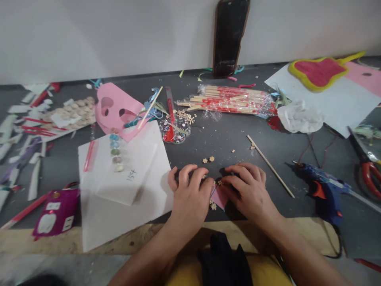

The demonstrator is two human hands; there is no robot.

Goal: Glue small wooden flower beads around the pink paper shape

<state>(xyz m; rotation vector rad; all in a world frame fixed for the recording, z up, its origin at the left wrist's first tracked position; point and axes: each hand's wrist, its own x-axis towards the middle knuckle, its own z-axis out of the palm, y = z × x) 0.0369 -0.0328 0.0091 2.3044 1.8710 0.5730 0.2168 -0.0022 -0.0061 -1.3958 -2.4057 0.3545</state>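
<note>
Near the front edge of the dark table, my left hand (190, 198) rests with its outer fingers spread. Its thumb and index finger close together beside small flower-shaped wooden pieces, and what they hold is hidden. Opposite it, my right hand (253, 194) has its fingers curled, with thumb and forefinger pinching a small wooden flower piece (220, 182). Under and between both hands lies a pink piece of paper (220, 198), partly covered. More wooden flowers (212, 205) sit at its left side, and another two wooden flowers (208, 159) lie just beyond my fingertips.
White paper (160, 190) and a magenta device (56, 212) lie left. A glue gun (324, 190), scissors (369, 167) and a wooden stick (270, 167) are right. Bagged sticks (232, 99), a bead bag (181, 133), a pink mask (119, 103) and an upright phone (230, 37) stand behind.
</note>
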